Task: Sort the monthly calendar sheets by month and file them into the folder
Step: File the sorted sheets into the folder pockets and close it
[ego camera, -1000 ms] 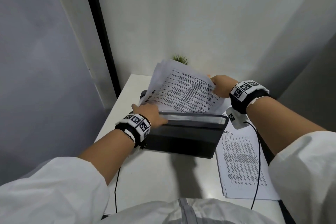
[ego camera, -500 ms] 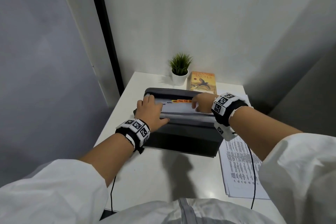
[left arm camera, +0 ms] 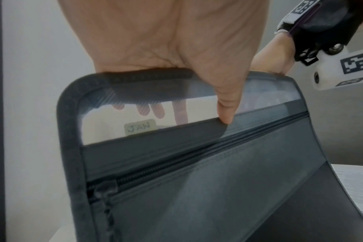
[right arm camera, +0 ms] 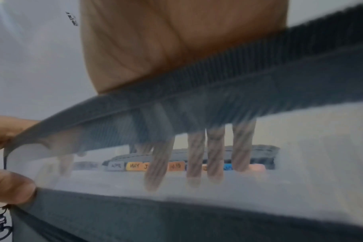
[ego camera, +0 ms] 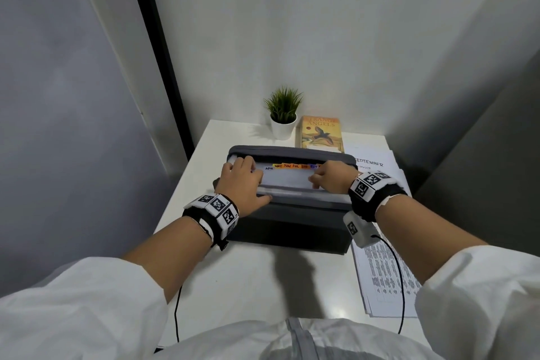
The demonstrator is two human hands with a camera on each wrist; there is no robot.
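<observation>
Both hands [ego camera: 287,180] reach fingers-down inside the folder [ego camera: 289,225].

The right hand [right arm camera: 176,49] reached over the dark grey fabric rim of the translucent folder [right arm camera: 197,85], its fingers [right arm camera: 214,155] hanging inside, blurred. Behind the fingertips stood coloured month tabs [right arm camera: 135,166]. Beside them, another hand's thumb [right arm camera: 10,186] pinched the front wall.
</observation>
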